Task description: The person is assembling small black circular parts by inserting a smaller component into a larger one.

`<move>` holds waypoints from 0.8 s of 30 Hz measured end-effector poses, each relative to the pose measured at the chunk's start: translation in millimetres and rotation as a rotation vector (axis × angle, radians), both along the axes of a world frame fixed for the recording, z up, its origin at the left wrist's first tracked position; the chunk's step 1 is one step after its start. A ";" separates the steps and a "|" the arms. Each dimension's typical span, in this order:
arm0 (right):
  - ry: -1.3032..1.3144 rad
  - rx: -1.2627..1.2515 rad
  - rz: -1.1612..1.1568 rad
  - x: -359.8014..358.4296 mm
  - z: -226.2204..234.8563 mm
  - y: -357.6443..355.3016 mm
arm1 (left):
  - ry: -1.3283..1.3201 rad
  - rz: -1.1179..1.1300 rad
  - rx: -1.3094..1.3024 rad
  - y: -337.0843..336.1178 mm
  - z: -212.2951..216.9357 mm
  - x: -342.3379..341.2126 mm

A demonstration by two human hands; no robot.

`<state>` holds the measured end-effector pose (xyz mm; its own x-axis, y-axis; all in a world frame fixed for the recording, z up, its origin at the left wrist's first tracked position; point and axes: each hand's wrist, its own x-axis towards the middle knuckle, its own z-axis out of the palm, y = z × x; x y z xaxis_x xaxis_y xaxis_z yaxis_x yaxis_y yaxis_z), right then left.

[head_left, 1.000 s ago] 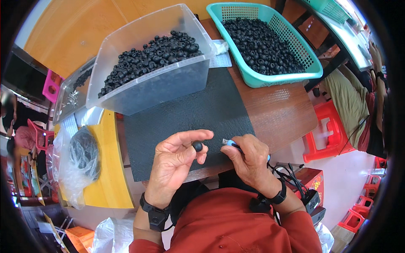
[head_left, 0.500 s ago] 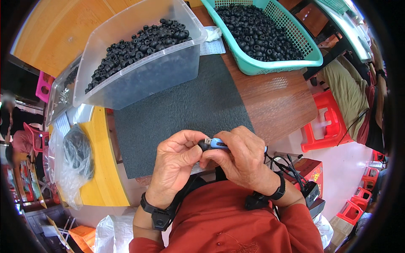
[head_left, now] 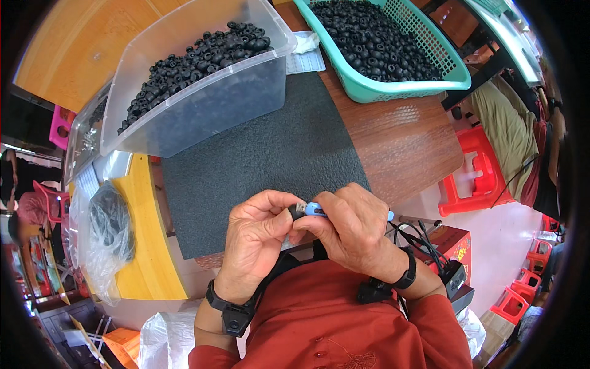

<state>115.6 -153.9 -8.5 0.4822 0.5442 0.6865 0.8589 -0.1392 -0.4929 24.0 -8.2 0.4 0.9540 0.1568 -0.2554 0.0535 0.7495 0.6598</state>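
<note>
My left hand (head_left: 257,237) pinches a small round black part (head_left: 294,213) between thumb and fingertips, above the near edge of a dark mat. My right hand (head_left: 356,224) is closed round a blue utility knife (head_left: 315,209), its rear end showing past the back of the hand. The knife's front end meets the black part; whether the blade is cutting into it I cannot tell. Both hands come together fingertip to fingertip in front of the red shirt. More black parts (head_left: 196,64), rounded and with holes, fill a clear plastic bin.
The dark mat (head_left: 258,163) lies on a brown table (head_left: 405,150). The clear bin (head_left: 215,123) stands at the far left, a turquoise basket (head_left: 393,92) of black parts at the far right. A plastic bag (head_left: 110,227), red stool (head_left: 473,178) and black cables (head_left: 424,240) lie around.
Between my fingers the black part and the knife have turned slightly, with more of the knife's rear end showing. My hands stay in nearly the same place; the view has shifted a little.
</note>
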 end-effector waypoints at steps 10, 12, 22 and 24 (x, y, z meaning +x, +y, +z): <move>-0.058 -0.014 -0.003 0.8 0.2 -1.8 | 0.050 0.022 0.003 -4.9 -2.0 -1.3; -0.074 -0.089 0.009 -2.9 0.3 -4.0 | 0.081 0.026 -0.019 -5.9 -2.1 -1.7; 0.080 0.020 -0.048 -2.7 -18.7 -14.1 | -0.009 0.072 0.065 -10.4 -6.8 0.6; 0.086 0.066 -0.035 -3.3 -14.5 -10.6 | -0.017 0.066 0.085 -11.5 -7.8 -0.4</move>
